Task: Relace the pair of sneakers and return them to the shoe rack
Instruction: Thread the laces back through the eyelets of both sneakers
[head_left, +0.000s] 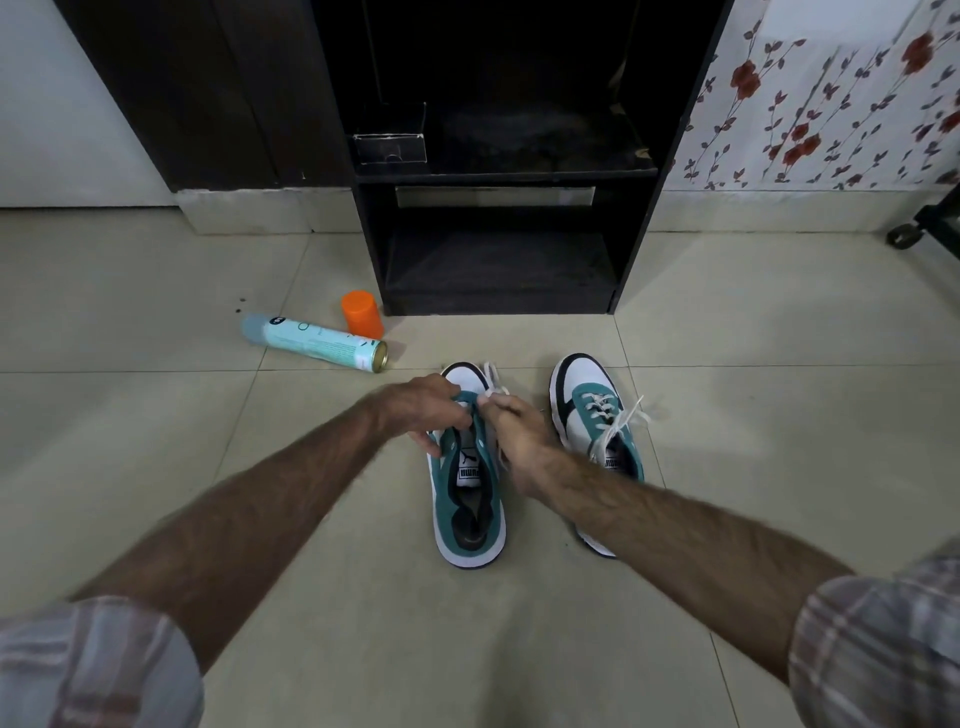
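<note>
Two teal, white and black sneakers stand on the tiled floor, toes pointing at the rack. The left sneaker lies under both hands. My left hand grips the teal upper at the eyelets near the toe. My right hand pinches the white lace, whose loose ends trail over the toe. The right sneaker is laced, its lace ends hanging loose to the right; my right forearm covers its heel. The dark shoe rack stands just beyond, with open shelves.
A teal spray can lies on its side left of the rack, with an orange cap beside it. A small clear box sits on the rack's upper shelf. A castor wheel shows at the far right, below floral wallpaper.
</note>
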